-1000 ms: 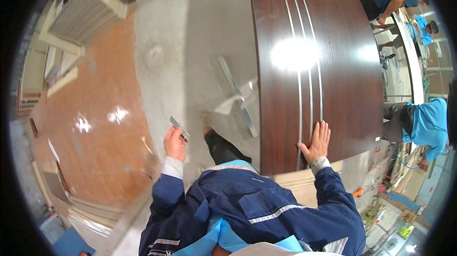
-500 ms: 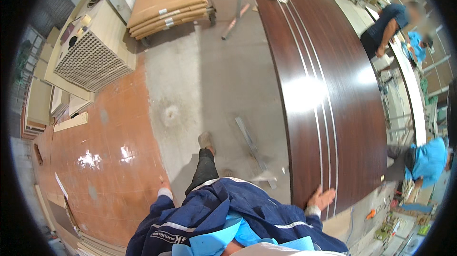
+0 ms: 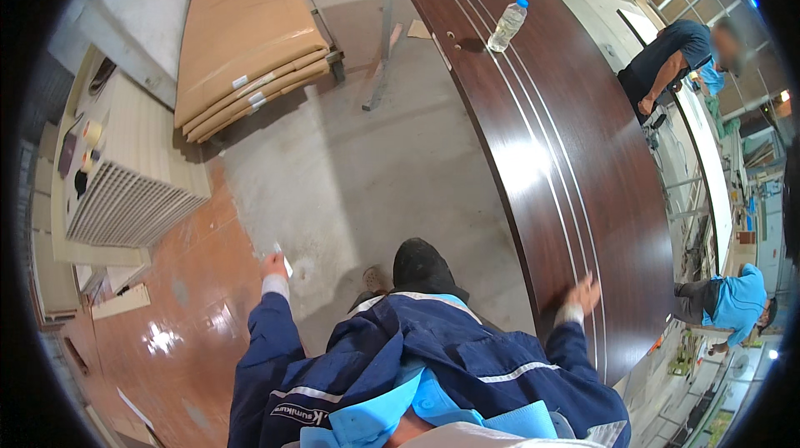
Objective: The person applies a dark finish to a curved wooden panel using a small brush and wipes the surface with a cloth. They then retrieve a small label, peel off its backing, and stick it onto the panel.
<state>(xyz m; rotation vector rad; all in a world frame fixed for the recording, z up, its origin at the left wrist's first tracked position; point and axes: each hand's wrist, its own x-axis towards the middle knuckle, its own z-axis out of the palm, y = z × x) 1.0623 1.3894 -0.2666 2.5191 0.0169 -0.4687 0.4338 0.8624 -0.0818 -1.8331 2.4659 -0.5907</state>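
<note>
Over the floor at the lower left, my left hand is closed around a small white thing, too small to name. My right hand is on or just over the near end of a long, glossy dark brown wood panel, its fingers stretched out beside the pale stripes. Several of these stripes run along the panel's length. Farther up the panel stands a clear plastic bottle with a blue cap, out of reach of either hand.
Brown wrapped boards lie stacked on a cart at the far left. A pile of cream panels sits nearer, on the orange tiles. A metal bar lies on the concrete. Beyond the panel are a person in dark clothes and one in light blue.
I have moved forward along the panel, so the bottle and stacks appear nearer. My left hand has come up and forward, showing the white thing. My right hand remains at the panel.
</note>
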